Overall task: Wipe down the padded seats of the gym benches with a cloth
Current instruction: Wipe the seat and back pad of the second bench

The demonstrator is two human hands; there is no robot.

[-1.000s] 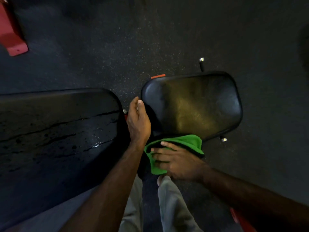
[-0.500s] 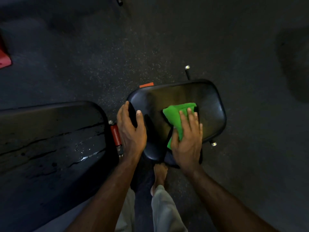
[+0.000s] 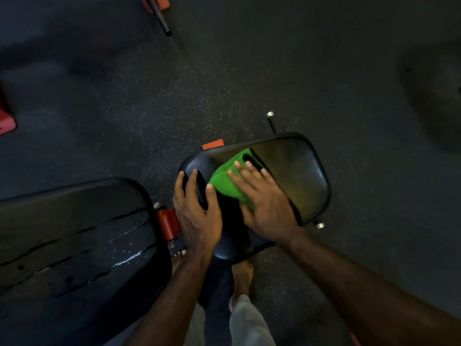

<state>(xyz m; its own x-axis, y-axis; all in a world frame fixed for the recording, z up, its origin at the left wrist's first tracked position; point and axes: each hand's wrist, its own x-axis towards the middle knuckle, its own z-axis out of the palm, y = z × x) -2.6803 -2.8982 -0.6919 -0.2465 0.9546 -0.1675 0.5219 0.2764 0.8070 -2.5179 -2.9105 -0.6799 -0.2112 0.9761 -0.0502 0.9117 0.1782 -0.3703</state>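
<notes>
A small black padded seat (image 3: 299, 176) sits at the middle of the view. A folded green cloth (image 3: 225, 182) lies on its left half. My right hand (image 3: 264, 206) presses flat on the cloth with straight fingers spread over it. My left hand (image 3: 197, 216) rests on the seat's left end, fingers over the edge and thumb lying on top beside the cloth. A longer black bench pad (image 3: 74, 236) with cracked, wet-looking vinyl lies to the left.
An orange frame bracket (image 3: 167, 222) joins the two pads. Metal pegs (image 3: 270, 119) stick out at the seat's far and near right sides. Red equipment parts (image 3: 7, 123) stand on the dark speckled floor. My bare feet (image 3: 243, 273) stand below the seat.
My right hand slid the cloth from the seat's near edge up onto the pad, then leftward toward my left hand. My left hand stayed on the seat's left end.
</notes>
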